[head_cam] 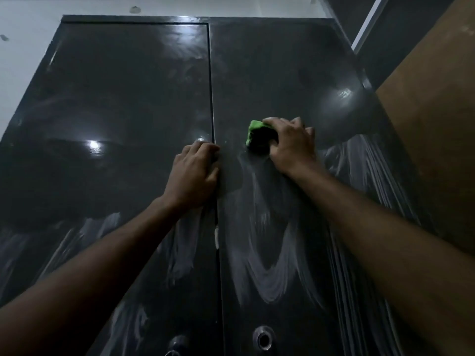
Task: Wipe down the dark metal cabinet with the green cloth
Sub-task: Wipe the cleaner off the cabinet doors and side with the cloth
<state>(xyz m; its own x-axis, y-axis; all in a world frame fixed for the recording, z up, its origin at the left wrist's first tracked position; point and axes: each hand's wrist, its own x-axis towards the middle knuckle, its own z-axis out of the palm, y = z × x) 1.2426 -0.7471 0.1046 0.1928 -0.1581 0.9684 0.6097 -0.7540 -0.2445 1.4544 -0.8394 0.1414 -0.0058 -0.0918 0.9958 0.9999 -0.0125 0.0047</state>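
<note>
The dark metal cabinet [128, 98] fills the view, with two glossy doors that meet at a vertical seam in the middle. My right hand [291, 145] grips the bunched green cloth [254, 132] and holds it against the right door, near the seam at mid height. Most of the cloth is hidden under my fingers. My left hand [195, 173] rests on the left door at the seam, fingers bent slightly against the metal. Pale streaks cover the lower parts of both doors.
Two round lock fittings, one [263, 339] on the right door and one [177, 343] on the left, sit low on the doors. A brown board [431, 124] stands close on the right. A white wall [23, 68] lies to the left of the cabinet.
</note>
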